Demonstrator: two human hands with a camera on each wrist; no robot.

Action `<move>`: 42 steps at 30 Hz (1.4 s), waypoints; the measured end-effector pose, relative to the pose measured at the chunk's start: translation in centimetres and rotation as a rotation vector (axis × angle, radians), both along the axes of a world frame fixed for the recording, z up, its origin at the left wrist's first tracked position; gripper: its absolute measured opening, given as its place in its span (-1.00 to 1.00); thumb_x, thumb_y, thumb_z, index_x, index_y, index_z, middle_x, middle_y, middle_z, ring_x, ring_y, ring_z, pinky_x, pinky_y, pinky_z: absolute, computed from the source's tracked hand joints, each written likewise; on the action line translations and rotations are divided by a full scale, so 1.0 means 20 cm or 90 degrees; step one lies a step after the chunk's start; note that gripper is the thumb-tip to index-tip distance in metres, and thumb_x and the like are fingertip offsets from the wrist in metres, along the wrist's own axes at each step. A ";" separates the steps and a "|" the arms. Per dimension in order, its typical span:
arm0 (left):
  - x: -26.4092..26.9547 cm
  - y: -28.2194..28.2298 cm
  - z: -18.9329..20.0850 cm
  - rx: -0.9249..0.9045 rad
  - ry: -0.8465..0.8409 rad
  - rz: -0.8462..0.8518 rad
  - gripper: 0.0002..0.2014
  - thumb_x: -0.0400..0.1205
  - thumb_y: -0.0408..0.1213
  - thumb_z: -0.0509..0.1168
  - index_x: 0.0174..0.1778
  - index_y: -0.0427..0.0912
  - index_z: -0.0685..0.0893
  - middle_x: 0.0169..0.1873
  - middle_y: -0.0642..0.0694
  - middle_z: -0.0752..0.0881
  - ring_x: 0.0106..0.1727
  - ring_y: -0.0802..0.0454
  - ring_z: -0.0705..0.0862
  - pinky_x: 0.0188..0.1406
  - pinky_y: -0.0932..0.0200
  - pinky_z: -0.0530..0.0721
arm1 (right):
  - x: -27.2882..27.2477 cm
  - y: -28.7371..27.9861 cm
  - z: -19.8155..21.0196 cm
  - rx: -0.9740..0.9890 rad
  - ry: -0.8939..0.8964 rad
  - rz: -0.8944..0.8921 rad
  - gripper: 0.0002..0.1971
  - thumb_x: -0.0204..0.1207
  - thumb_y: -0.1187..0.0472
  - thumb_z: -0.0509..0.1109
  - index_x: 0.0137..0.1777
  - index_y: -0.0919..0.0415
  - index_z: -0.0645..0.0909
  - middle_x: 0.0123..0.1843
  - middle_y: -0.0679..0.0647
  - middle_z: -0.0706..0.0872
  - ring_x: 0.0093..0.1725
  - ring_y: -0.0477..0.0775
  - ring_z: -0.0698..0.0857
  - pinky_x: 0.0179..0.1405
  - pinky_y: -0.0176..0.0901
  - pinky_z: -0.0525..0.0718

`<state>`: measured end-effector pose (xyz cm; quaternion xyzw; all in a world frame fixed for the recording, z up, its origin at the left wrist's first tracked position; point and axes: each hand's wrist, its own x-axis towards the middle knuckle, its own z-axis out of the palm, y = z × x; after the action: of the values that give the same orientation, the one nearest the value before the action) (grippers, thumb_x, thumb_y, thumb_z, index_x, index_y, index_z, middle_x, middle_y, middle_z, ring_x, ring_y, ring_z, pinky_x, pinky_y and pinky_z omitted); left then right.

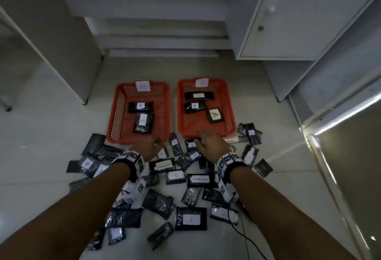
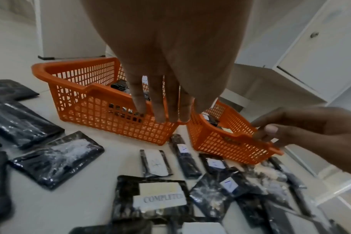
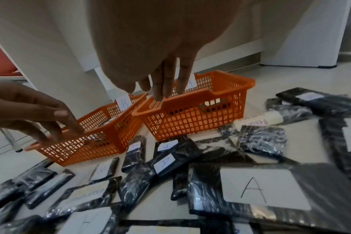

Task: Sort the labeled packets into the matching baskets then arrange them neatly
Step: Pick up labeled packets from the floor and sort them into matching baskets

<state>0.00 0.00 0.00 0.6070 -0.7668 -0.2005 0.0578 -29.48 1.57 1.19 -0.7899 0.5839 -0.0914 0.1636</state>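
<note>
Two orange baskets stand side by side on the pale floor. Basket B (image 1: pixel 117 113) on the left holds two black packets (image 1: pixel 140 106); basket A (image 1: pixel 229 113) on the right holds three (image 1: pixel 194 106). Several black wrapped packets with white labels (image 1: pixel 175 176) lie scattered in front of them, some marked A (image 3: pixel 252 188), some "COMPLETED" (image 2: pixel 160 199). My left hand (image 1: pixel 153 143) hangs with straight fingers (image 2: pixel 162 110) at basket B's (image 2: pixel 102 114) near rim. My right hand (image 1: pixel 204 138) reaches with straight fingers (image 3: pixel 166 85) to basket A's (image 3: pixel 200 117) near rim. Neither hand holds a packet.
A white cabinet with a knobbed door (image 1: pixel 288 22) stands at the back right, and a white panel (image 1: pixel 61 43) at the back left. A white tube (image 1: pixel 233 139) lies by basket A's near right corner. A black cable (image 1: pixel 243 235) trails over the floor near my right forearm.
</note>
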 end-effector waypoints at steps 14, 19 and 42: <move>-0.02 0.31 -0.41 0.028 0.006 -0.017 -0.75 0.72 0.02 0.28 0.02 -0.06 0.75 0.02 -0.08 0.77 0.05 -0.11 0.72 0.03 -0.02 0.71 | 0.13 0.23 -0.39 0.097 0.014 0.120 -0.76 0.65 0.10 0.35 0.23 0.16 0.67 0.18 0.15 0.71 0.15 0.22 0.69 0.06 0.08 0.72; -0.12 0.40 -0.46 0.031 -0.070 -0.018 -0.63 0.64 0.19 0.32 0.22 0.04 0.70 0.22 -0.08 0.69 0.23 -0.21 0.63 0.15 -0.12 0.68 | 0.09 0.24 -0.41 0.218 0.138 0.127 -0.34 0.53 -0.13 0.49 0.59 0.10 0.49 0.44 0.19 0.57 0.42 0.30 0.57 0.26 0.09 0.68; -0.21 0.32 -0.40 0.060 0.340 0.161 -0.47 0.61 -0.06 0.47 0.43 0.03 0.41 0.05 0.03 0.75 -0.03 0.08 0.75 -0.14 0.14 0.66 | 0.11 0.12 -0.20 0.381 -0.411 -0.191 -0.57 0.72 -0.14 0.39 0.49 -0.14 0.37 0.24 0.01 0.75 0.15 0.05 0.75 0.10 -0.09 0.69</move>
<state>-4.24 6.42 -8.01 0.6253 -0.6327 -0.3796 0.2542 -27.36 4.00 -2.91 -0.5458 0.6119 -0.1831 0.5425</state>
